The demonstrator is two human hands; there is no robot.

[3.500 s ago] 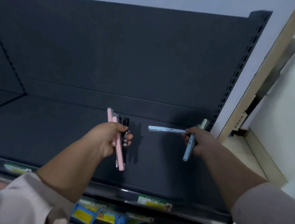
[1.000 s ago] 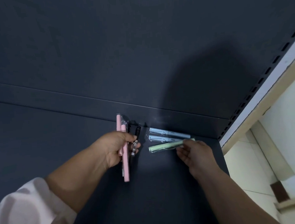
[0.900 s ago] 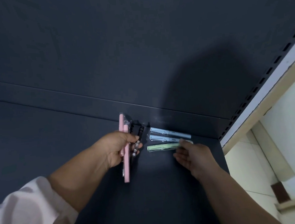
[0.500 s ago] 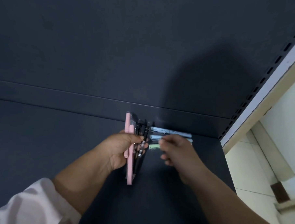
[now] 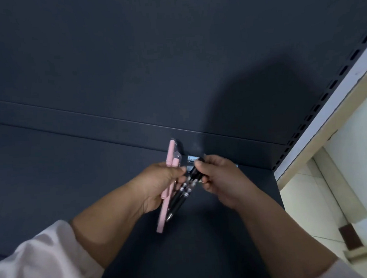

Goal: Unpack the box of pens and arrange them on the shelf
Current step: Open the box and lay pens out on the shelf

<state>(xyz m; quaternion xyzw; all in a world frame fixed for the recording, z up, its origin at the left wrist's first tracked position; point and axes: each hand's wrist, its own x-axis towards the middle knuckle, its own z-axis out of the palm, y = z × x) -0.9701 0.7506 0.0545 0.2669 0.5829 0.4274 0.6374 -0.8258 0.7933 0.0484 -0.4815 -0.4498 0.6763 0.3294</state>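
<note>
Above shelf (image 5: pixel 54 176), rear right: your L hand (image 5: pixel 159 182) grips pink pens (image 5: pixel 167 198) plus black pens (image 5: pixel 184 189); your R hand (image 5: pixel 220 179) pinches the black pair's tops. Draw them straight out, keep L grip firm, lay beside pale-blue pens (image 5: pixel 191 158) half-hidden behind R hand.

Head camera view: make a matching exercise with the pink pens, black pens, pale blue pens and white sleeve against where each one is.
Things: 1 pink plastic pens; 2 glossy black pens; 3 pale blue wrapped pens; 4 white fabric sleeve.
Places: A on the left arm; B lying on the dark metal shelf, mostly hidden behind the right hand; C pinched at their upper end by the right hand; D gripped by the left hand alone.
Pairs: 1-D, 2-C, 3-B, 4-A.
</note>
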